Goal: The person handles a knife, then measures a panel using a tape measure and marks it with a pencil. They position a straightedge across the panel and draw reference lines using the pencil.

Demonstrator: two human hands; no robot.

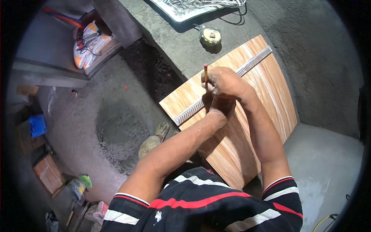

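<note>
A pencil [206,73] with a red end stands nearly upright in my right hand [226,83], whose fingers are closed round it. Below it, partly covered and in shadow, my left hand [223,105] is over the ribbed metal strip [189,112]; its fingers are hidden. The strip lies across a wood-grain panel [239,143] from its left edge to the upper right corner. Both hands are close together over the middle of the strip. A yellow tape measure [211,38] sits on the concrete ledge beyond the panel.
A white tray [179,15] with wires stands on the concrete ledge [166,38]. A rough grey wall [313,77] rises at the right. Far left are a white and orange sack [91,44], a blue box [37,125] and a brown panel piece [49,174]. Wet-looking mortar [121,127] covers part of the floor.
</note>
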